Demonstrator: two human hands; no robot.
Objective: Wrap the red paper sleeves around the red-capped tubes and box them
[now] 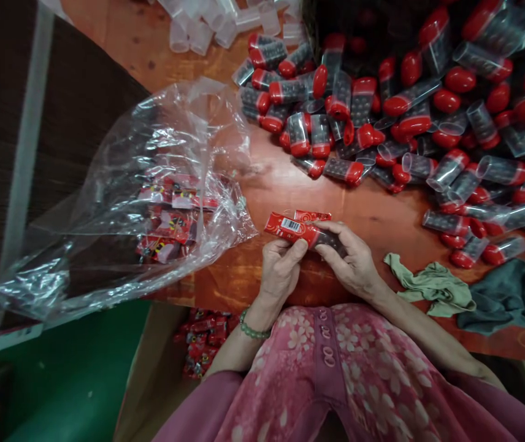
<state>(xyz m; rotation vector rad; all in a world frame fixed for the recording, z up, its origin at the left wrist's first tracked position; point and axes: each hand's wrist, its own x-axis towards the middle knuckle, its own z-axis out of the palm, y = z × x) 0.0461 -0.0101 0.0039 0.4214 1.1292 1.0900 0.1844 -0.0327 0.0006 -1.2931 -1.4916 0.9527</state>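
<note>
My left hand (281, 265) pinches a red printed sleeve (291, 226) with a white barcode, thumb on its near edge. My right hand (352, 255) closes its fingers around a clear tube (329, 241) that looks dark inside. Sleeve and tube meet end to end between my hands; how far one sits inside the other cannot be made out. Just behind them, another red printed piece (313, 216) lies on the orange-red tabletop (281, 178).
A large pile of clear tubes with red ends (364, 104) covers the back right. To the left lies a clear plastic bag (189, 135) with red printed pieces inside. Frosted cups (216, 21), a pale green cloth (432, 285), a dark cloth (513, 294) and an open cardboard box (145, 374) surround the workspace.
</note>
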